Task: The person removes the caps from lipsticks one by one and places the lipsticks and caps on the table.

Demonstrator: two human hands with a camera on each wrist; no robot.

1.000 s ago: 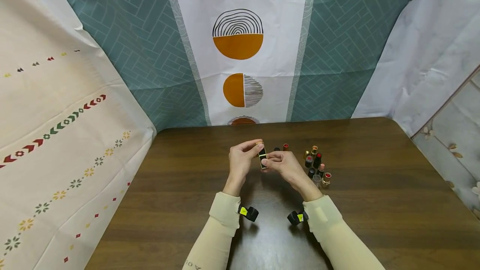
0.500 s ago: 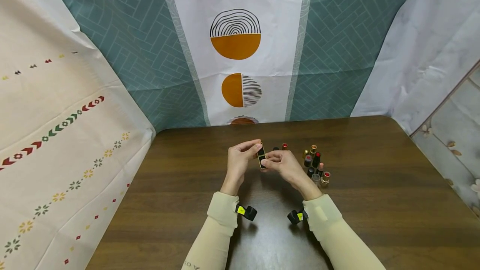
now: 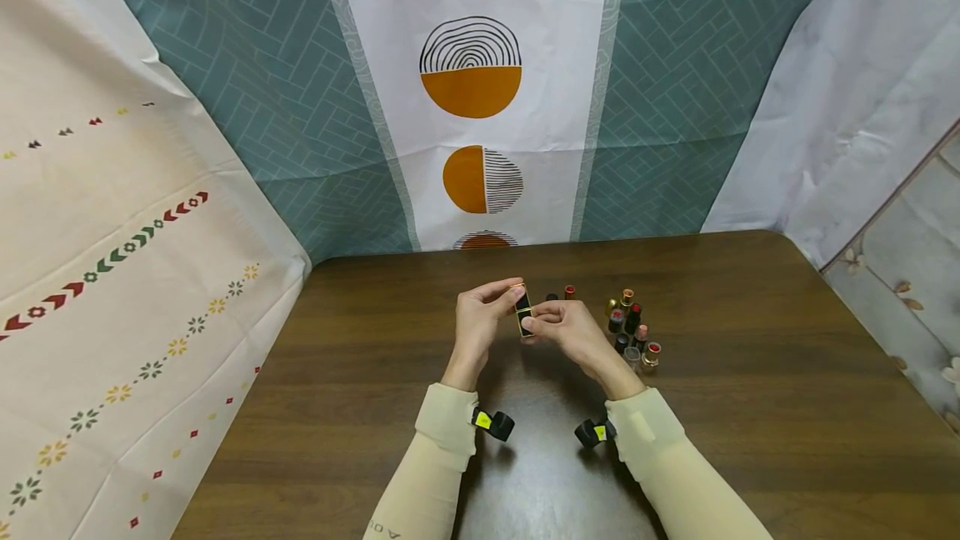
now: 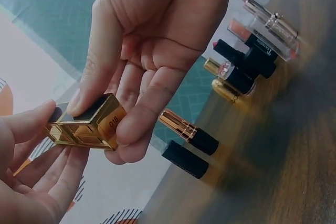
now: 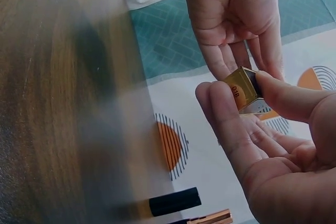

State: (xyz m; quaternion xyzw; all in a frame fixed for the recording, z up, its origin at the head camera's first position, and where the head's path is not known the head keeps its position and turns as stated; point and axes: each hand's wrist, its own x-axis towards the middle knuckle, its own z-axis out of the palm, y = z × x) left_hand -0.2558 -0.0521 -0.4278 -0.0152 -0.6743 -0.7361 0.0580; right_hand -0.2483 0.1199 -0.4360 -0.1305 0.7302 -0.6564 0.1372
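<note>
Both hands are on one rectangular lipstick (image 3: 523,310), black with gold edges, raised above the table in front of me. My left hand (image 3: 477,319) pinches its upper end between thumb and fingers. The lower end is pinched by my right hand (image 3: 573,332). In the left wrist view the two parts of the lipstick (image 4: 92,124) meet at a gold band, with no gap that I can make out. Its gold end face (image 5: 237,92), marked 018, points toward the right wrist camera. Fingers hide some of the sides.
Beyond the right hand, a black cap (image 4: 185,159) and an uncapped lipstick with a rose-gold tube (image 4: 189,132) stand on the wooden table (image 3: 360,407). Further right is a cluster of several lipsticks and caps, including a red-tipped lipstick (image 3: 633,319) and a clear cap (image 3: 632,358).
</note>
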